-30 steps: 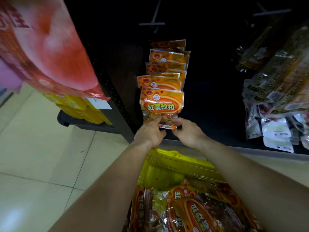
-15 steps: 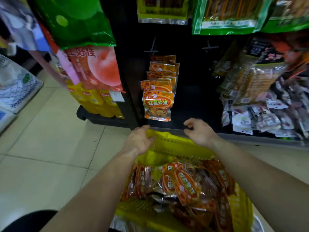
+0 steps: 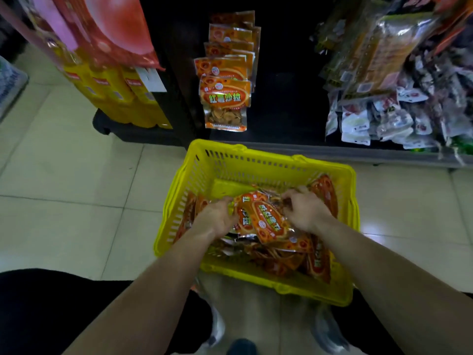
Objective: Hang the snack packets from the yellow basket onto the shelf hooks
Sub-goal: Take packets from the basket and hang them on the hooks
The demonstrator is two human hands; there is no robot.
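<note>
A second ago both hands were up at the front packet of the hanging row of packets (image 3: 225, 101) on the shelf hook. They have since dropped past the basket rim and are now down inside the yellow basket (image 3: 256, 156). That packet looks hung, so the next one is being fetched.

The left hand (image 3: 215, 221) curls its fingers over the left edge of the top orange snack packet (image 3: 266, 221), and the right hand (image 3: 305, 211) closes narrow on its far right end. Both grip it rather than rest flat (the fingertips are partly hidden by foil).

The packet lies tilted on the heap in the basket, on the floor just before the shelf. I cannot tell whether it has been lifted.
</note>
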